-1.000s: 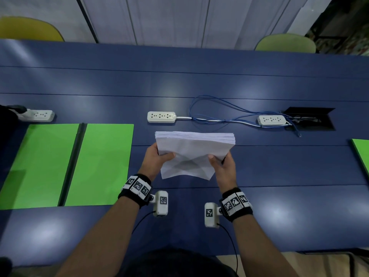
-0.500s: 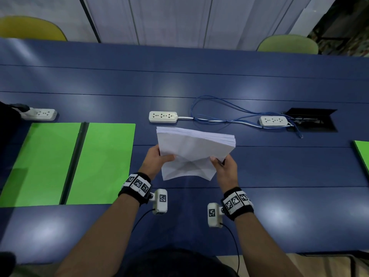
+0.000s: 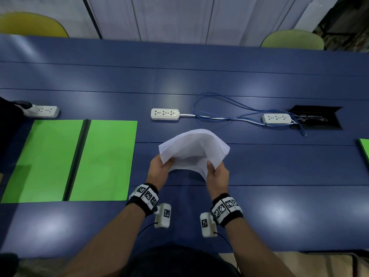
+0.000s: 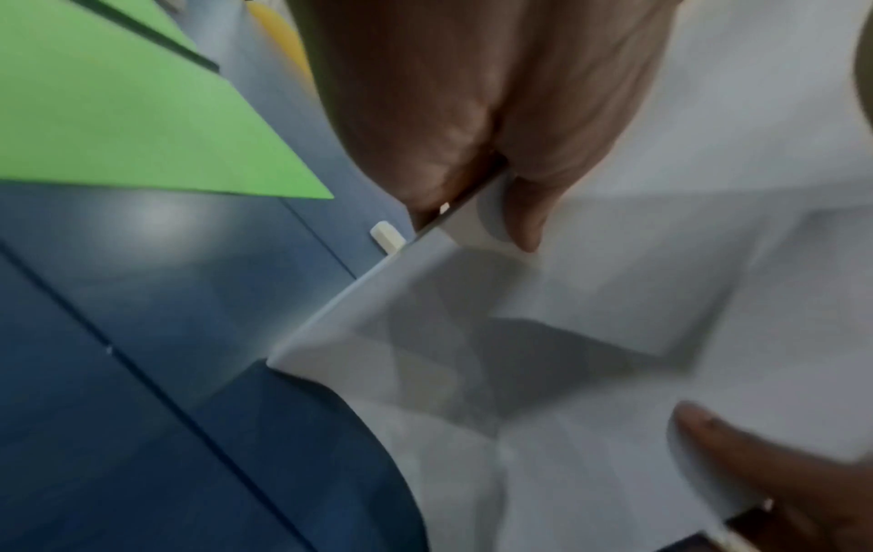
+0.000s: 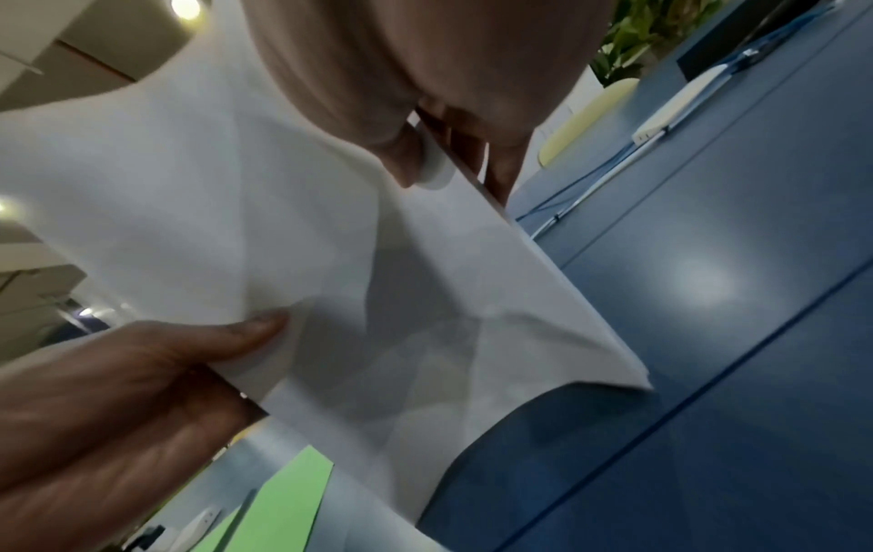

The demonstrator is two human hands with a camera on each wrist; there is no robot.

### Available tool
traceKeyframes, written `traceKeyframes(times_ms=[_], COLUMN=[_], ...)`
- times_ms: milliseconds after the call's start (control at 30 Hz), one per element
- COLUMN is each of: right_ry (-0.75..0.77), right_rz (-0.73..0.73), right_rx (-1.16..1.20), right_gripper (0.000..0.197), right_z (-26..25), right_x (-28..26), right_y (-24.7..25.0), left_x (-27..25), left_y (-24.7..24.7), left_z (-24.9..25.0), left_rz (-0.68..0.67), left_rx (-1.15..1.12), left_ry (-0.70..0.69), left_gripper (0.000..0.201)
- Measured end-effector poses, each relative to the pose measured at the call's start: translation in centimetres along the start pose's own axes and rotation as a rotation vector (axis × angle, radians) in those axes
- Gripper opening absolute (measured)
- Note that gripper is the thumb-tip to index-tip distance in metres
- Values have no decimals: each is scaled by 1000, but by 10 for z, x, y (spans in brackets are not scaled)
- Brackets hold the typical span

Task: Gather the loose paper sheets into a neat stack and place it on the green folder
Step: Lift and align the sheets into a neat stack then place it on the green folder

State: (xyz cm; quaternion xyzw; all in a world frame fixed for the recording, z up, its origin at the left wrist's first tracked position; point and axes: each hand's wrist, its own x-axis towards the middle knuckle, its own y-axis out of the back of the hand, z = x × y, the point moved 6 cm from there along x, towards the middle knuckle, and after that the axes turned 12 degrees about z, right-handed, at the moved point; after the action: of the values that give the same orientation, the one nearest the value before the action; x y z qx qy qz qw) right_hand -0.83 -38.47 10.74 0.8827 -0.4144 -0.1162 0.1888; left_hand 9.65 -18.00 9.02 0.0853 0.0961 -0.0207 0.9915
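A thick stack of white paper sheets (image 3: 194, 148) is held above the blue table (image 3: 279, 206), bowed upward in the middle. My left hand (image 3: 160, 169) grips its left edge, thumb on top. My right hand (image 3: 216, 174) grips its right edge the same way. In the left wrist view my left hand (image 4: 491, 149) pinches the paper (image 4: 590, 336) at its edge. In the right wrist view my right hand (image 5: 425, 112) pinches the sheets (image 5: 331, 280). The open green folder (image 3: 69, 160) lies flat to the left of the stack, a dark spine down its middle.
Three white power strips (image 3: 165, 113) lie across the table's middle with a looped blue cable (image 3: 229, 112) and an open black cable hatch (image 3: 315, 116). Another green sheet (image 3: 364, 148) shows at the right edge. Chairs stand behind the far side.
The stack, held flat-topped before, now bows upward in the middle as both hands press its sides inward. The hands stay in about the same place.
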Motion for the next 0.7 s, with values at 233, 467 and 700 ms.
traceKeyframes(times_ms=[233,467,700], right_ry=[-89,-235,-280], right_rz=[-49,-172,-175], right_rx=[159,395,388], right_gripper=[17,42,45], right_z=[14,31,45], right_x=[4,18,23], right_y=[-1,-11,-17], left_x=[1,15,23], left_y=[-1,-11,-9], left_z=[-5,-18,-28], left_rz=[14,-51,-41], left_rx=[-142,-174,-178], left_ry=[164,280,321], left_gripper=[30,61,68])
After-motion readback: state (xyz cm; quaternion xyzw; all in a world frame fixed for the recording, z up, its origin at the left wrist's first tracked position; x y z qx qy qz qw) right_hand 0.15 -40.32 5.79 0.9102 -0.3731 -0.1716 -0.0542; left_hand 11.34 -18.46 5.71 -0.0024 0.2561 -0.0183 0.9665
